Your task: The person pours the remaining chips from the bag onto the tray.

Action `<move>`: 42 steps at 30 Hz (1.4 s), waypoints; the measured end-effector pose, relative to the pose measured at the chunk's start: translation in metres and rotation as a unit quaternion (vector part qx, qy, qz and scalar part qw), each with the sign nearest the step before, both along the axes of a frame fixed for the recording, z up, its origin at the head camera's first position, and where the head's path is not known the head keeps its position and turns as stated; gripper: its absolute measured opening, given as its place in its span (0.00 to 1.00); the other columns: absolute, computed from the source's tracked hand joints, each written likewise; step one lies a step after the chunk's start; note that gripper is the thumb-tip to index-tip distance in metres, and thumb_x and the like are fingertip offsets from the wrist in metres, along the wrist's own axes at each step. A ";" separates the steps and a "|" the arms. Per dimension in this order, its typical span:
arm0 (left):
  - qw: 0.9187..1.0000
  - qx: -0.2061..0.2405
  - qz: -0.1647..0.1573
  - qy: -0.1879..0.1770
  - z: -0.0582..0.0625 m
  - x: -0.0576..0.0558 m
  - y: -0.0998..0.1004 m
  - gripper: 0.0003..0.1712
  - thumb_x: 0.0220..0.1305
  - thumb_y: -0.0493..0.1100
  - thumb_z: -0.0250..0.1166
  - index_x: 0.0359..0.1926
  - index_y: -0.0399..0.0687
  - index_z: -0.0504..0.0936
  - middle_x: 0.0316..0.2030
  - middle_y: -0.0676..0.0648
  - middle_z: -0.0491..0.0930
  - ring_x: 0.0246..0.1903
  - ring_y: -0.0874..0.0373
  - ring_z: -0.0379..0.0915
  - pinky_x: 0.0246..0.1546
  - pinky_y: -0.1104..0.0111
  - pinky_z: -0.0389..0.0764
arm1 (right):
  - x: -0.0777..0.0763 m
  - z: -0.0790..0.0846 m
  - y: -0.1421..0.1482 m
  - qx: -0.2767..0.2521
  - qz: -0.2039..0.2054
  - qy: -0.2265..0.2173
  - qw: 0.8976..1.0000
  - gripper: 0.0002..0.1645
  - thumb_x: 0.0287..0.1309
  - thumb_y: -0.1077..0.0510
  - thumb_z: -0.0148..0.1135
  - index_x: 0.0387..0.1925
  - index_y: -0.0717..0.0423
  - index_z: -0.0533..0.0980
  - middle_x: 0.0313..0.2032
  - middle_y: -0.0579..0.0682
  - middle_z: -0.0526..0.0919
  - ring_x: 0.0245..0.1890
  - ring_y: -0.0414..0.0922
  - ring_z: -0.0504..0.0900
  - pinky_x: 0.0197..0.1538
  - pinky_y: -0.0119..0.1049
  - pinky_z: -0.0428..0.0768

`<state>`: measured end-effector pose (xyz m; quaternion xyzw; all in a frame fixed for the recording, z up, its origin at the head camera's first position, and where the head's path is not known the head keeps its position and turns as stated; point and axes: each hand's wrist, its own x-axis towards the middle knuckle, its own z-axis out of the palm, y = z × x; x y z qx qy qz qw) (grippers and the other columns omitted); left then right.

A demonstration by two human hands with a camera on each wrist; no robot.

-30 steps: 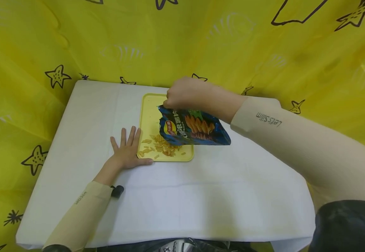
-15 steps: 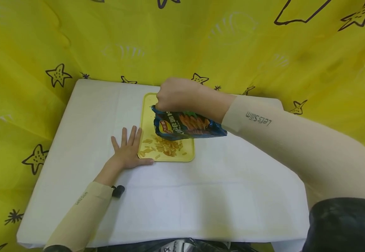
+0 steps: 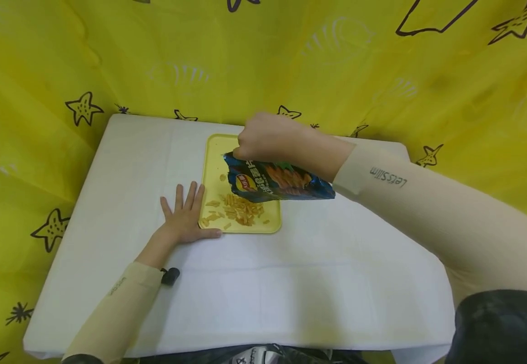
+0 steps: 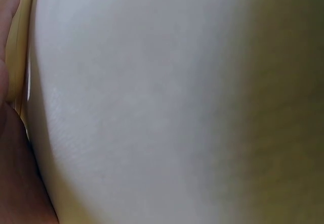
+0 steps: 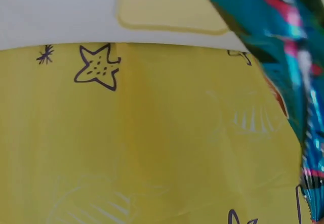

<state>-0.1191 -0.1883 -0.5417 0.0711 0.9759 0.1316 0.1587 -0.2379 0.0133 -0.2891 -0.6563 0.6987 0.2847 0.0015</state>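
A dark blue chip bag [image 3: 281, 179] hangs over the yellow tray [image 3: 213, 151], tilted with its torn end toward the left. My right hand [image 3: 263, 136] grips the bag by its upper edge near that end. Ridged potato chips [image 3: 242, 208], many of them broken, lie heaped in the near part of the tray. My left hand [image 3: 181, 222] lies with spread fingers at the tray's near left corner, its thumb along the near rim. The bag [image 5: 283, 47] fills the right side of the right wrist view, where the right hand is mostly hidden.
The tray stands on a table with a white cloth [image 3: 327, 283]. A yellow curtain [image 3: 263, 60] with starfish drawings hangs behind and to the left. Dark plastic with a silvery item [image 3: 256, 355] shows below the table's front edge.
My right hand swung the bag left and then back to the right. A small chip now shows in the tray left of the bag. The left hand stays in place.
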 end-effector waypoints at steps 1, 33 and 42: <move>1.000 -0.003 0.001 -0.001 0.000 0.000 0.000 0.75 0.33 0.88 0.44 0.69 0.50 0.22 0.69 0.44 0.19 0.64 0.40 0.08 0.51 0.35 0.17 | 0.000 -0.001 0.000 0.001 -0.003 -0.003 1.000 0.05 0.57 0.64 0.59 0.32 0.51 0.79 0.24 0.49 0.81 0.19 0.45 0.72 0.25 0.40 0.74; 1.000 0.004 0.004 0.000 -0.001 0.000 0.001 0.74 0.34 0.87 0.46 0.69 0.52 0.21 0.69 0.45 0.19 0.65 0.40 0.08 0.50 0.35 0.16 | -0.008 0.003 0.011 -0.037 -0.055 -0.027 0.997 0.06 0.58 0.61 0.59 0.37 0.49 0.77 0.22 0.48 0.79 0.18 0.46 0.72 0.24 0.40 0.73; 1.000 0.005 0.007 0.002 -0.002 0.001 0.001 0.75 0.34 0.87 0.47 0.69 0.52 0.21 0.70 0.45 0.19 0.64 0.40 0.08 0.50 0.35 0.15 | -0.008 -0.013 0.072 -0.182 -0.117 -0.071 0.974 0.23 0.56 0.47 0.61 0.52 0.49 0.75 0.25 0.48 0.83 0.12 0.43 0.70 0.20 0.38 0.72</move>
